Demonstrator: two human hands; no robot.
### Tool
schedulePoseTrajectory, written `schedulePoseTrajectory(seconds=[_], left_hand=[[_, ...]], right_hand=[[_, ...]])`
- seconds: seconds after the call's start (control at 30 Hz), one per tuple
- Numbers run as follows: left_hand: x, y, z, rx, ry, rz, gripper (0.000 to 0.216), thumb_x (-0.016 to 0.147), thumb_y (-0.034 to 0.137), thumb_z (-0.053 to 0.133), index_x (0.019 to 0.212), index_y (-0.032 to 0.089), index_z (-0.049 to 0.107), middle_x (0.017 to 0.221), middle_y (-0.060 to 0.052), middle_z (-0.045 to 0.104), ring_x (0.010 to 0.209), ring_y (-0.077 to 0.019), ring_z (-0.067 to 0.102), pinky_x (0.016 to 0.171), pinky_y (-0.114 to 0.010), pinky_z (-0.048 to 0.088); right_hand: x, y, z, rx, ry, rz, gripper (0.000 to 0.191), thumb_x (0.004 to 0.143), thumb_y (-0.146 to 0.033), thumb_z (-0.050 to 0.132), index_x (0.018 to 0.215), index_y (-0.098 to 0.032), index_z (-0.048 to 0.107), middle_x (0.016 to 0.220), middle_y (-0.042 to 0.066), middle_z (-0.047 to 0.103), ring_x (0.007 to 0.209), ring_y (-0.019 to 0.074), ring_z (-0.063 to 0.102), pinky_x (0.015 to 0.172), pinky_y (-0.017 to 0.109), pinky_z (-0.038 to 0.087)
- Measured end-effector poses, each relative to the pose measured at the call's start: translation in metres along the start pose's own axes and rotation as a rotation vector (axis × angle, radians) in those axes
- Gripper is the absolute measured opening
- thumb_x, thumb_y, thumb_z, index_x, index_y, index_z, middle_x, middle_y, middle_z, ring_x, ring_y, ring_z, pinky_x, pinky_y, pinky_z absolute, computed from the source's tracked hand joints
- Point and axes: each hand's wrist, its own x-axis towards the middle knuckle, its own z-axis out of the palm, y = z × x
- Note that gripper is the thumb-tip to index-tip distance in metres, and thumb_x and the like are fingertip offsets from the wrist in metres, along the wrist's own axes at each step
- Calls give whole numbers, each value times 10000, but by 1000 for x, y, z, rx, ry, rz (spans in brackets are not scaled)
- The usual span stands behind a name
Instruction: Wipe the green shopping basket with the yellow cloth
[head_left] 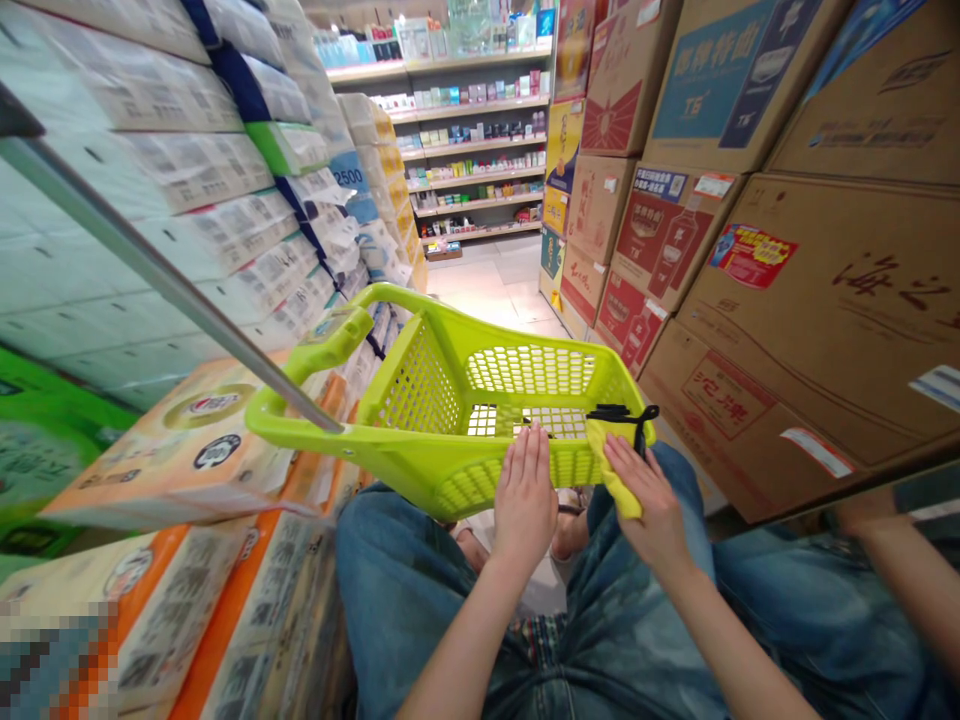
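A lime-green plastic shopping basket (420, 400) lies tilted across my lap in a shop aisle. My left hand (525, 495) rests flat on its near wall, fingers together and stretched out, holding nothing. My right hand (652, 500) presses a yellow cloth (611, 465) against the basket's near right corner, beside a black strap (622, 412). The basket's long green handle (300, 400) points left. I sit in blue jeans.
Stacked packs of tissue paper (187, 450) line the left side, with a grey metal bar (165, 270) slanting across them. Brown cardboard boxes (810, 300) are stacked on the right. The tiled aisle floor (502, 280) leads to shelves of goods (472, 130) at the back.
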Motion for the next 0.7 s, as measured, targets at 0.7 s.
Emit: schedulePoseTrajectory(seconds=[0.7], left_hand=[[-1,-3,5,36,43,13,728,844,113,440,1531,65,204,1587,-146,324,1492,-234,237,1192,-415,315]], right_hand=[[33,-72,33,36,-24,-11,826,678,-18,399,1489,-170,388,1505,101,459,1419,228,396,1162,500,342]])
